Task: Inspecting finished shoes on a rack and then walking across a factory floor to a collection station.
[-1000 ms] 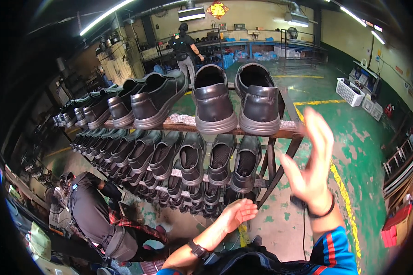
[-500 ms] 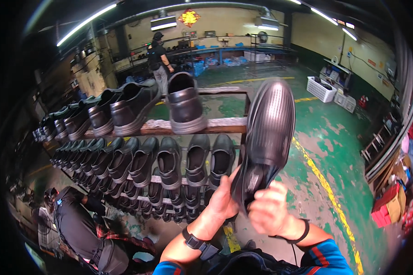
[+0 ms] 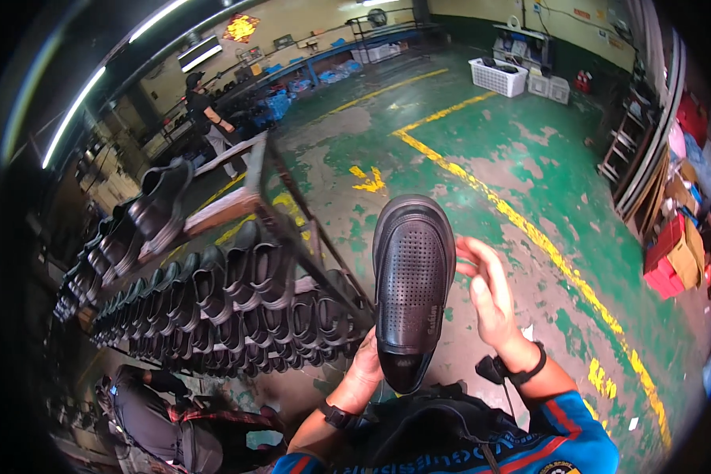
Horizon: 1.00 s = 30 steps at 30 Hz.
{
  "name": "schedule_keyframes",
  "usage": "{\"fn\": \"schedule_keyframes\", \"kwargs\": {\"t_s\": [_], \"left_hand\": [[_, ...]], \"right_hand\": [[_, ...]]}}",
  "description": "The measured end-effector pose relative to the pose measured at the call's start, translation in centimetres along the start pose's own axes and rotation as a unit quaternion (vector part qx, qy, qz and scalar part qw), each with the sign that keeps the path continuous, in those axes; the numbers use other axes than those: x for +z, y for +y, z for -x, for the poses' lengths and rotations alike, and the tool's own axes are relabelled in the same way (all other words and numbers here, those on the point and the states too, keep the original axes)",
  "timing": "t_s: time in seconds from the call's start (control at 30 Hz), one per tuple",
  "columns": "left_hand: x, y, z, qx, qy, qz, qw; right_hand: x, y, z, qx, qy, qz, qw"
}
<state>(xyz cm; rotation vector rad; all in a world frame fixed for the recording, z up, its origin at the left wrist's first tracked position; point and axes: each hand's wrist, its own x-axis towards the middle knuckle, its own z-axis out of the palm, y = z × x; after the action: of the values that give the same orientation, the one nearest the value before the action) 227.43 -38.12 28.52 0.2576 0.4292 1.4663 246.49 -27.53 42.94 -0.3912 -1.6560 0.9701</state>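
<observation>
A black slip-on shoe [image 3: 413, 276] with a perforated upper stands toe-up in front of me. My left hand [image 3: 365, 365] grips it low on its left side near the heel opening; most of those fingers are hidden behind the shoe. Just right of the shoe is my right hand [image 3: 490, 296], open with fingers spread and bent. Its fingertips reach close to the shoe's edge, and whether they touch it I cannot tell. To the left stands a rack [image 3: 249, 197] bearing rows of similar black shoes [image 3: 265, 272].
A co-worker [image 3: 154, 419] bends beside the rack at lower left. Another person [image 3: 205, 118] stands beyond it. A white crate [image 3: 498, 77] sits on the green floor at the back. Red and brown boxes [image 3: 671, 257] and a small ladder [image 3: 624, 146] line the right side.
My view has turned right, so the rack now sits farther left. The shoe has come lower and nearer to me. My right hand has let go of its heel end and opened beside it.
</observation>
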Motion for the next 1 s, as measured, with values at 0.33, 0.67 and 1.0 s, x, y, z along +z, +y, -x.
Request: {"fn": "schedule_keyframes", "kwargs": {"t_s": [0.33,0.67,1.0], "left_hand": [[1.8,-8.7,-5.0,-0.106,-0.034,-0.056,0.992],[4.0,-10.1,-6.2,-0.226,-0.109,-0.109,0.962],[2.2,-9.0,-5.6,-0.192,-0.031,-0.052,0.98]], "right_hand": [[-7.3,2.8,1.3,0.146,0.057,-0.293,0.943],[-8.4,6.0,2.3,0.231,0.086,-0.287,0.926],[-6.2,7.6,2.4,0.264,0.02,-0.311,0.913]]}}
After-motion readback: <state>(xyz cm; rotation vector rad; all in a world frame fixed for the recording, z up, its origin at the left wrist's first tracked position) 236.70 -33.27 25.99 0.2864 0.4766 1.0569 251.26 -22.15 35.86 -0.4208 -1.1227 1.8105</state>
